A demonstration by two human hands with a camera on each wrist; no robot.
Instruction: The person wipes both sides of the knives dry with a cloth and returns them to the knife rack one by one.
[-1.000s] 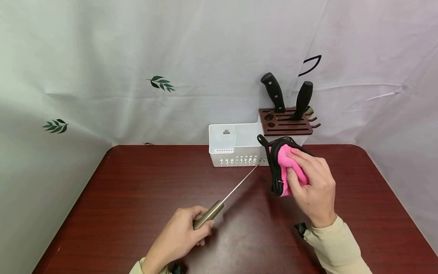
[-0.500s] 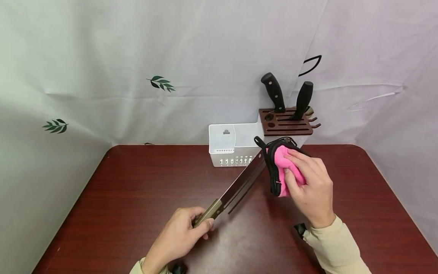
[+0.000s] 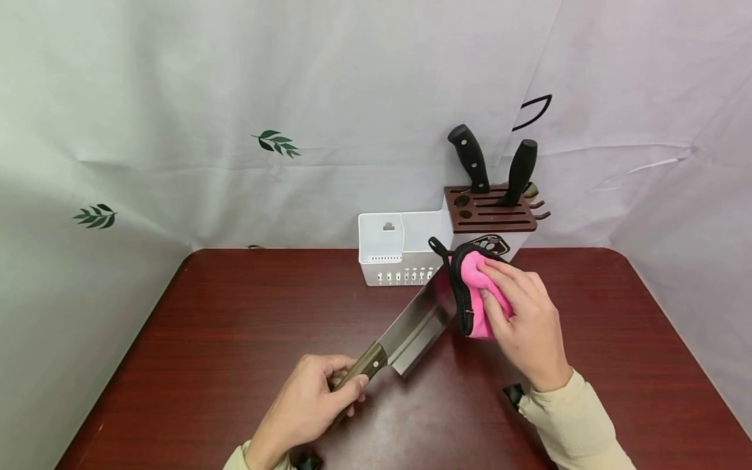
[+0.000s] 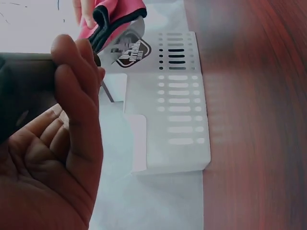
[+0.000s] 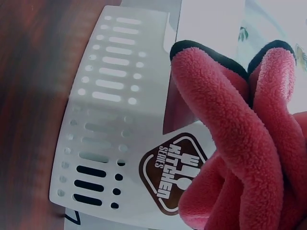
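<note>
In the head view my left hand (image 3: 311, 398) grips the brown handle of a cleaver (image 3: 411, 329), its broad blade pointing up and right over the table. A pink cloth (image 3: 482, 290) with black edging is pinched in my right hand (image 3: 529, 326) and covers the far end of the blade, hiding the tip. The right wrist view has the cloth (image 5: 230, 129) folded into thick layers close up. Curled fingers of the left hand (image 4: 74, 110) around the dark handle fill the left side of the left wrist view.
Behind the blade stands a white slotted kitchen holder (image 3: 384, 274) with a brown slotted top (image 3: 499, 222). Two black-handled knives, one on the left (image 3: 470, 160) and one on the right (image 3: 521, 173), stand in it. A pale curtain (image 3: 352, 98) backs the dark red table (image 3: 264, 313).
The cleaver has rolled from edge-on so its flat face shows. My right hand has slid the cloth slightly left along the blade, towards the handle. My left hand stays in nearly the same place.
</note>
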